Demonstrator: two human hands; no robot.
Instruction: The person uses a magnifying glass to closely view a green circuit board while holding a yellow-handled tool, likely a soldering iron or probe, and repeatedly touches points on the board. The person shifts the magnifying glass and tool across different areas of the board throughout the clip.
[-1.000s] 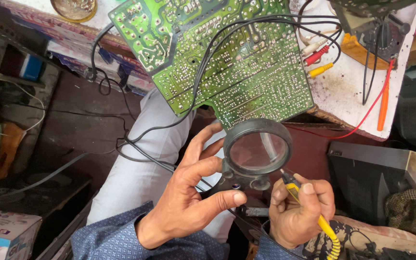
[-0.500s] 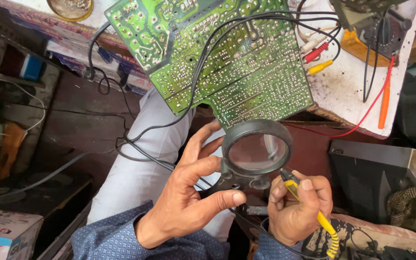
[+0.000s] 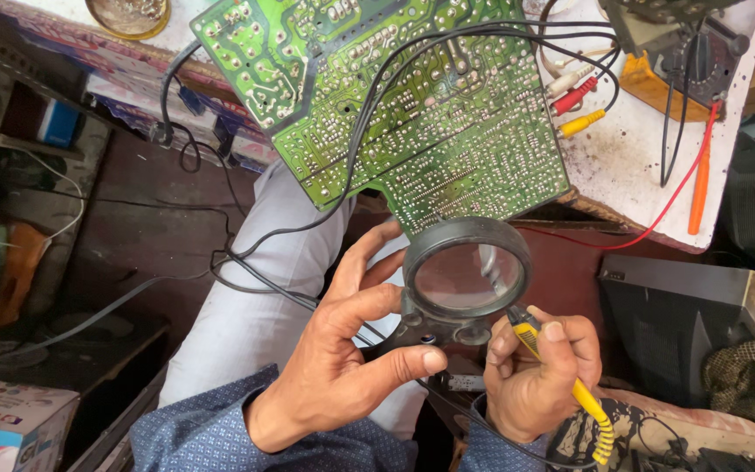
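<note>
My left hand [image 3: 342, 350] grips the base of a black round magnifying glass [image 3: 467, 273], thumb pressed under its mount and fingers spread beside the rim. My right hand [image 3: 542, 374] is closed around a yellow-handled probe tool [image 3: 570, 385] with a coiled yellow cord, its tip pointing up at the lens edge. Just above the lens hangs a large green circuit board [image 3: 412, 114], solder side facing me, crossed by black wires [image 3: 369, 114]. The board rests on the edge of a white workbench [image 3: 631, 175].
A multimeter [image 3: 683, 61] with red and orange probe leads [image 3: 699, 183] lies on the bench at top right, next to red, yellow and white plugs [image 3: 574, 100]. A round tin [image 3: 128, 13] sits top left. A dark casing [image 3: 683, 323] stands right; boxes [image 3: 10, 419] bottom left.
The magnifying glass and both hands have stayed almost in place; the view has shifted only slightly.
</note>
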